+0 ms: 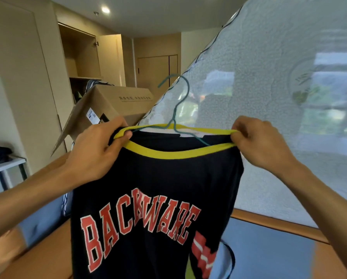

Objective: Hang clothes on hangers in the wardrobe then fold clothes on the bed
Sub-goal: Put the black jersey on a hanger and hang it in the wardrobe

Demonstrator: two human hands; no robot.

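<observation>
A black jersey point(152, 178) with a yellow collar and red lettering hangs in front of me at the centre. My left hand point(97, 150) pinches the collar's left end, and my right hand point(263, 146) pinches its right end, stretching the neck opening wide. A teal wire hanger point(175, 115) stands in the neck opening, its hook rising above the collar and its lower arms hidden inside the jersey. The open wardrobe point(82, 57) is at the far left, behind a box.
A cardboard box point(108, 109) with an open flap sits behind the jersey on the left. A tilted white quilted mattress point(279, 97) in plastic fills the right. A wooden bed frame point(279, 224) runs below it. A white table point(5, 166) with dark cloth is at far left.
</observation>
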